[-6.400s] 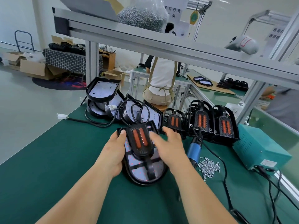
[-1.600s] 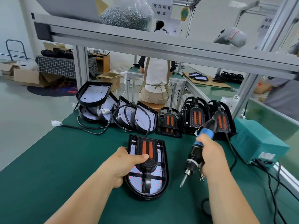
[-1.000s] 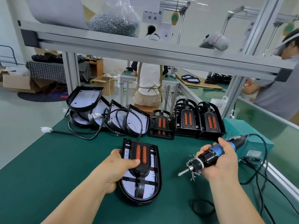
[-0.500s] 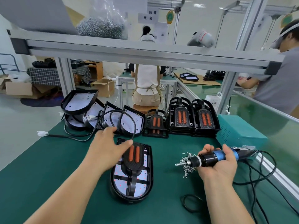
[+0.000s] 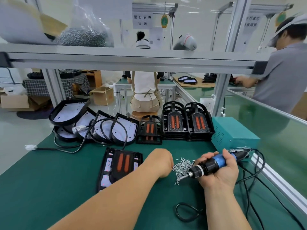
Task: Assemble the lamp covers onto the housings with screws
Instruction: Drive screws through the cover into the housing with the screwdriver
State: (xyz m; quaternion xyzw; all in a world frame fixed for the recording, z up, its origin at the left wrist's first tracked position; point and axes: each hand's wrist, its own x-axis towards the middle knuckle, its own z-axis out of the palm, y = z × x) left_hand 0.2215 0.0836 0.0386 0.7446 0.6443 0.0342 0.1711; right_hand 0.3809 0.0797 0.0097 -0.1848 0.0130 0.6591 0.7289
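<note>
Left hand (image 5: 160, 163) moved off the lamp cover (image 5: 122, 164), right to the screws (image 5: 181, 167); I can't tell its grip, fingers hidden. Right hand (image 5: 219, 175) wraps the screwdriver (image 5: 214, 165). Lamp cover lies on its housing (image 5: 101, 176), table (image 5: 49, 180) near-centre.

Bright, even daylight with faint shadows; wide-angle bending at the edges, upper-left corner motion-blurred.

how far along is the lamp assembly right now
Done: one cover sits on its housing in front of the person, with no driven screws visible. In hand: the right hand grips the electric screwdriver while the left hand is down at the loose screws. Left: fastening this cover, then the bare housings and stacked covers at the back of the bench.
</note>
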